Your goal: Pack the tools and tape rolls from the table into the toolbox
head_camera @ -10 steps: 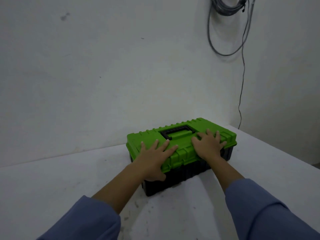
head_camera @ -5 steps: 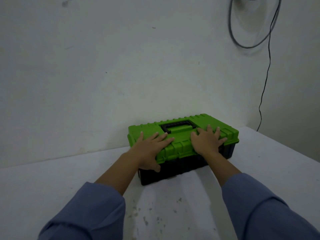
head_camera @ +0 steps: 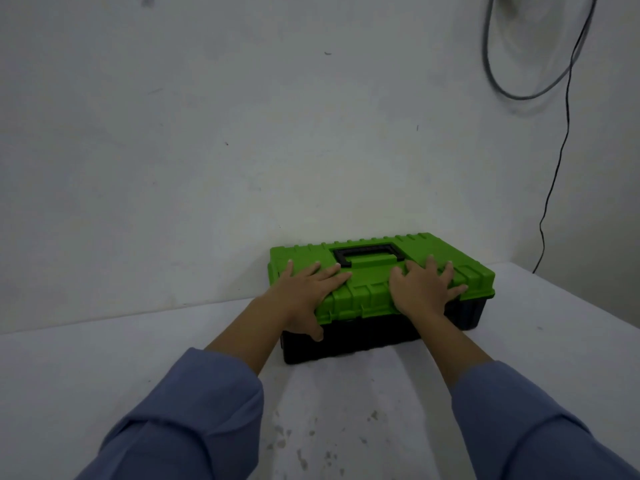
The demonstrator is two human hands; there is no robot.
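White table against a plain wall; left hand and right hand both press flat, fingers spread, on the shut toolbox, black handle between them.

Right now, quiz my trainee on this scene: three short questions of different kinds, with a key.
1. True or false: the toolbox lid stands open.
2. What colour is the handle on the lid? A black, B green, C red.
3. Fill in: the left hand and right hand lie flat on the ____.
Key: 1 false; 2 A; 3 lid.
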